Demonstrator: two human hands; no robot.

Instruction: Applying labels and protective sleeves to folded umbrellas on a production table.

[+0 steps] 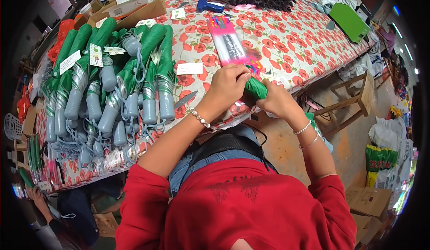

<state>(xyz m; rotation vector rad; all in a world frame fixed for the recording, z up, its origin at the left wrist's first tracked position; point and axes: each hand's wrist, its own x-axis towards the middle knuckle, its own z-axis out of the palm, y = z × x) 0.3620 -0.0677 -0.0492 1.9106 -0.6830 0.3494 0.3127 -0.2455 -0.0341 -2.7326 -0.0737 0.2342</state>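
My left hand (227, 85) is closed at the far end of a rolled green umbrella (256, 89), its fingers pinched together on the fabric. Wrapped around the same umbrella's near side is my right hand (278, 98). Most of the umbrella is hidden by the hands; something grey-green hangs below my right wrist. Just beyond the hands lies a pink and white printed packet (227, 43). To the left, a pile of folded green umbrellas (154, 43) with grey handles and cords covers the table, several with paper tags. A dark pointed blade (186, 99) rests beside my left forearm.
The table has a red-flowered cloth (277, 48). On it are a white card (190, 68), a blue handheld tool (210, 5), a cardboard box (130, 8) and a green board (350, 22). A wooden stool (358, 100) stands right. Another person's hand (39, 200) shows lower left.
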